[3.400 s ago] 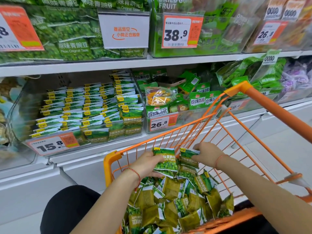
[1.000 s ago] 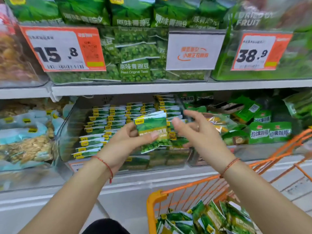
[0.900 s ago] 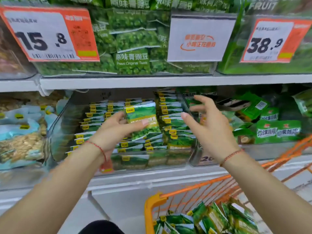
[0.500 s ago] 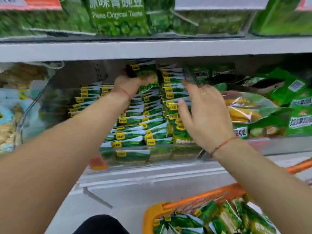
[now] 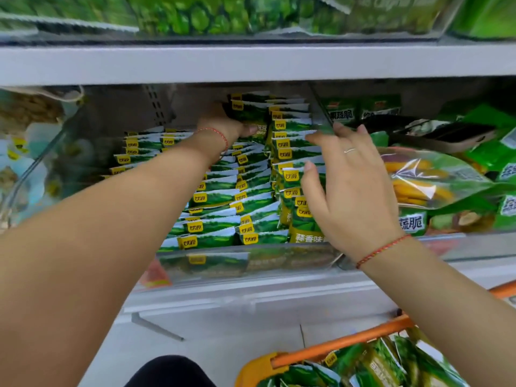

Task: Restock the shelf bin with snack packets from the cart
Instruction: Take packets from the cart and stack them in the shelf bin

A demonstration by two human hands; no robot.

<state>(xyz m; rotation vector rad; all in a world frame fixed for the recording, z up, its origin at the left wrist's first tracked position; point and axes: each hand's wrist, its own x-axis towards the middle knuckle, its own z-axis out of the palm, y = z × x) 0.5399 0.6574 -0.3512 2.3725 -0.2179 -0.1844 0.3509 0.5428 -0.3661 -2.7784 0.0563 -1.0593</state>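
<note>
Left hand (image 5: 223,127) grips a green packet (image 5: 248,114) at the packed shelf bin's (image 5: 251,263) back; right hand (image 5: 349,188) spread open beside; cart (image 5: 335,347) below holds packets.

I logged green pea bags (image 5: 195,15) on the upper shelf (image 5: 251,65), dried fruit pouch (image 5: 418,177) right, nut bags (image 5: 28,113) left.

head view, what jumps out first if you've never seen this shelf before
Two bare arms reach into a clear shelf bin packed with rows of green snack packets. The left hand holds a green packet at the back of the bin; the right hand hovers open by the right-hand row. An orange cart of packets sits lower right.
</note>
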